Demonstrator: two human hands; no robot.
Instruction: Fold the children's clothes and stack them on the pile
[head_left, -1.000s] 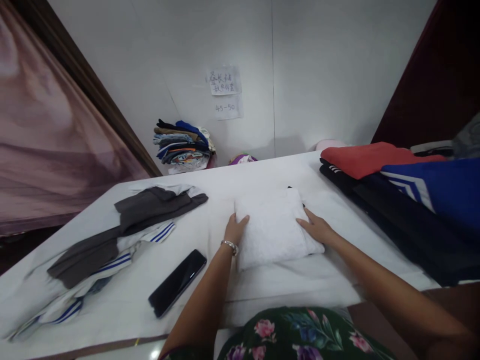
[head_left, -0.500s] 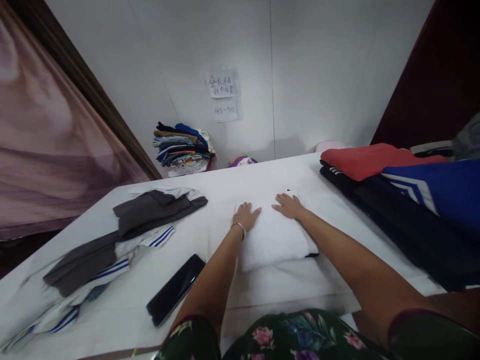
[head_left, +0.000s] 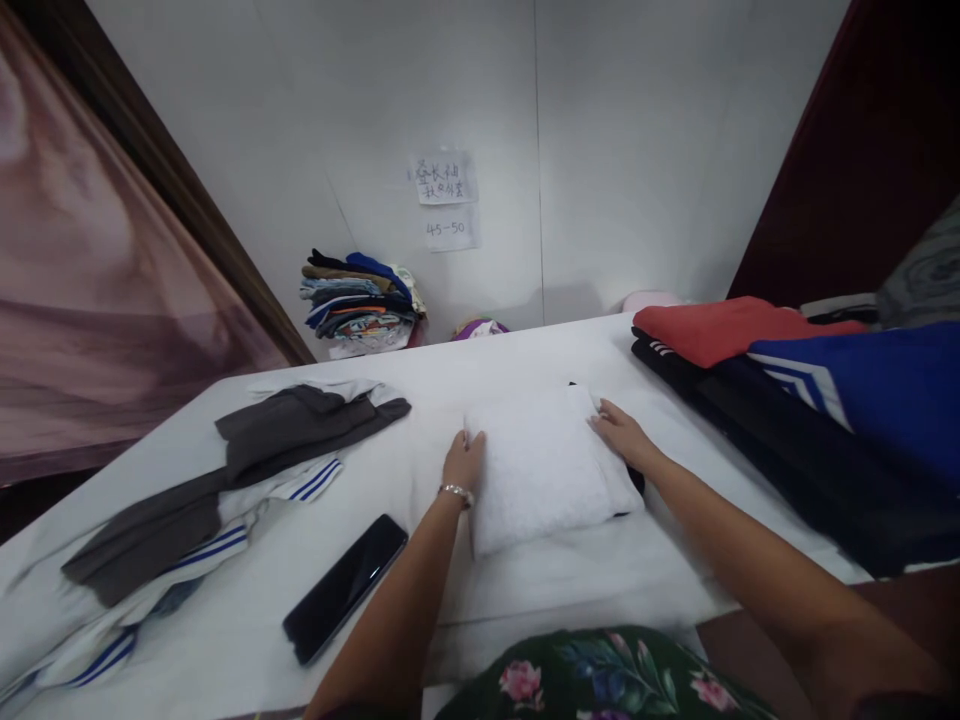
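Note:
A folded white garment (head_left: 540,470) lies flat on the white-covered table in front of me, with bits of dark trim showing at its right side and far edge. At its left edge is my left hand (head_left: 461,468), a bracelet at the wrist; thumb and fingers close around the cloth's side. My right hand (head_left: 624,436) pinches the opposite edge, fingers curled against the fabric. Part of the fingertips on both sides is hidden by cloth or by the hands themselves.
Left of me lie a black phone (head_left: 346,585) and a grey-and-white garment (head_left: 292,430) with blue stripes. To the right are piled a red garment (head_left: 727,328), a blue one (head_left: 892,380) and dark clothes (head_left: 780,450). A folded clothes stack (head_left: 364,300) stands by the wall.
Both hands have slid outward from the top of the white garment to its left and right edges. Their fingers, earlier spread flat, now close on the sides. The view has shifted slightly.

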